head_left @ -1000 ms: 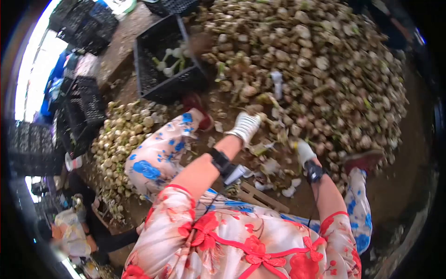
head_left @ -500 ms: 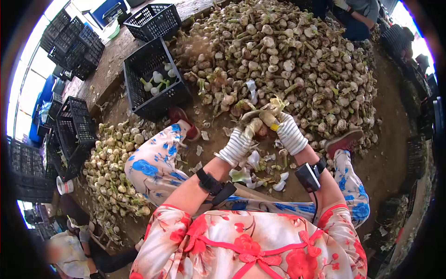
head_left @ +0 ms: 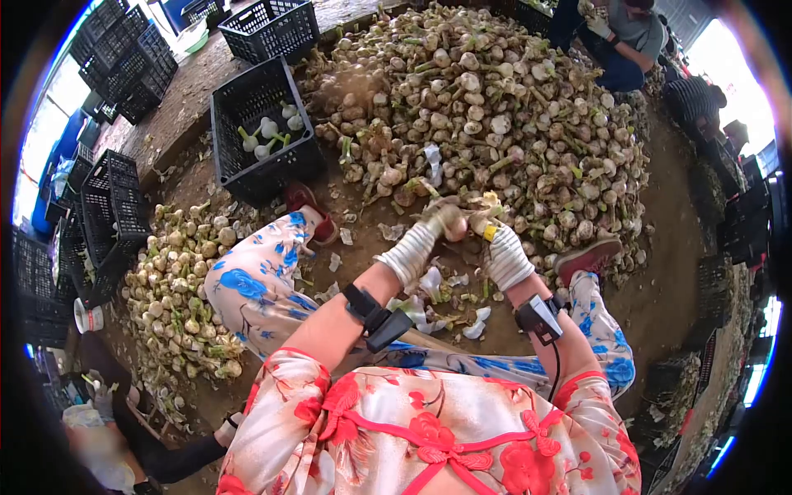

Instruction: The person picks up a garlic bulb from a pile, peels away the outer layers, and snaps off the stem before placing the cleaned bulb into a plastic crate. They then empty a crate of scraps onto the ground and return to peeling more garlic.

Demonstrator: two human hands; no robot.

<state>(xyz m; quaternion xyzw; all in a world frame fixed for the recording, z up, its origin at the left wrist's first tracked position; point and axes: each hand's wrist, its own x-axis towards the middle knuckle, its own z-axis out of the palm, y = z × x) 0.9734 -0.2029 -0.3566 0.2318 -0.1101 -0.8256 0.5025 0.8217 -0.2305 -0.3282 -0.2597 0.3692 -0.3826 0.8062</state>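
My left hand [head_left: 419, 246], in a striped white glove and smeared by motion, is closed around a garlic bulb [head_left: 454, 231] in front of my knees. Close on its right, my right hand [head_left: 505, 254], also gloved, has its fingers bent together; a yellow band [head_left: 491, 232] shows at a finger. Pale, dry garlic skin [head_left: 492, 200] sticks up above the right fingertips. What those fingers grip is hidden. Beneath both hands, loose peel [head_left: 431, 282] lies scattered on the ground.
A large heap of garlic [head_left: 495, 107] rises ahead. A black crate [head_left: 262, 177] with several clean bulbs [head_left: 268, 128] stands front left. A smaller garlic pile [head_left: 186, 289] lies beside my left leg. Other people sit at lower left [head_left: 103, 445] and upper right [head_left: 627, 41]. More crates [head_left: 124, 206] stand left.
My hands have drawn slightly apart, the left one blurred as it moves. The whole view has shifted a little, so the crate and heaps appear further left.
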